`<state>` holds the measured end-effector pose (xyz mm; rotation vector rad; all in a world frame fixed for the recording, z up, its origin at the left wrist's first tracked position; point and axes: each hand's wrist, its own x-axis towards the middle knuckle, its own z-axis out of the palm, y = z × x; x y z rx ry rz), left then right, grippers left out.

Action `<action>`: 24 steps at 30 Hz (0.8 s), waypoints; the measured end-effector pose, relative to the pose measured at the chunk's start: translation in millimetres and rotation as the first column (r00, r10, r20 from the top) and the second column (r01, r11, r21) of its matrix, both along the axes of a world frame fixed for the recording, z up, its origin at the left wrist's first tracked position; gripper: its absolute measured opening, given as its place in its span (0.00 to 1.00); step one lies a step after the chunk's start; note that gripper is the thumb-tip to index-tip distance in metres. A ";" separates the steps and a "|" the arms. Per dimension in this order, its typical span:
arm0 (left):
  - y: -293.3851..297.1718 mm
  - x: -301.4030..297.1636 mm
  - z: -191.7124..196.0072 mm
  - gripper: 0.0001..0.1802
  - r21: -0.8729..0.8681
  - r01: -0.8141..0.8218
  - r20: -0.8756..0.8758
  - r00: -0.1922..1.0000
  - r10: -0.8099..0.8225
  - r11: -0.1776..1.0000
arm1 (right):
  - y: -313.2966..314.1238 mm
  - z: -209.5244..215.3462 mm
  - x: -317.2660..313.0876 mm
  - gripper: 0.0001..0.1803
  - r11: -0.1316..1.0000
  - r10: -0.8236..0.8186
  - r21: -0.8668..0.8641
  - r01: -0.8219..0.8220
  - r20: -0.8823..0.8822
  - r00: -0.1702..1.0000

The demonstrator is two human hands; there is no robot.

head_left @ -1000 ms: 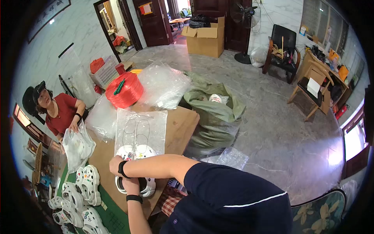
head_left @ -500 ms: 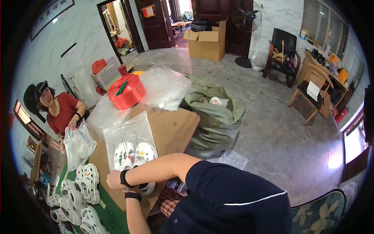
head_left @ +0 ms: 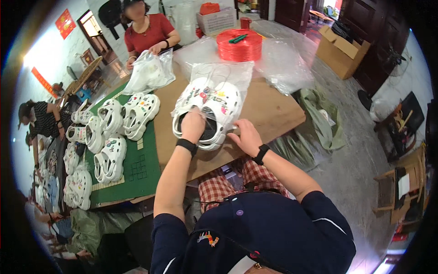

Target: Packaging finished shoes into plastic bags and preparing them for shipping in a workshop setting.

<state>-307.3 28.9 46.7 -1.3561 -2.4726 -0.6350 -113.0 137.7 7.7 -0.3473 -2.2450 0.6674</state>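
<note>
Head view: left hand (head_left: 193, 125) curled, fingers tucked into heel opening of white clogs (head_left: 207, 109), gripping them. Right hand (head_left: 245, 136) loosely spread, fingertips touching clog edge and clear bag (head_left: 223, 75). Clogs: smooth moulded foam, coloured charms on top, lying half inside crinkly plastic bag on brown cardboard sheet (head_left: 269, 112).

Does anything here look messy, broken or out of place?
Nothing looks broken or spilled. The pair of white clogs lies half inside a clear plastic bag under both hands, left hand and right hand. More white clogs lie in loose pairs on the green mat.
</note>
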 end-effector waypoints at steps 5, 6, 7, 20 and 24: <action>9.7 16.7 -6.2 0.11 -0.014 -0.024 0.064 0.998 0.025 1.000 | -2.4 -1.4 0.1 0.09 0.996 -0.043 -0.079 0.046 0.045 0.998; 8.6 19.0 -6.7 0.11 0.031 -0.010 0.022 1.000 0.009 0.999 | -3.4 -2.7 0.4 0.07 0.992 -0.039 -0.120 0.049 0.088 0.995; 8.1 20.4 -8.2 0.11 0.074 0.011 -0.021 1.000 -0.010 0.997 | -6.7 -2.0 4.2 0.07 0.992 -0.033 -0.117 0.043 0.082 0.996; 3.2 28.4 -24.6 0.07 -0.310 0.067 -0.351 0.919 -0.180 0.948 | -17.5 83.5 19.4 0.12 0.990 0.135 -0.065 -0.121 0.293 0.946; 8.3 47.4 -19.3 0.11 -0.134 0.181 -0.153 0.968 -0.201 0.974 | 1.3 100.4 -58.8 0.18 0.919 0.188 0.334 -0.211 0.100 0.977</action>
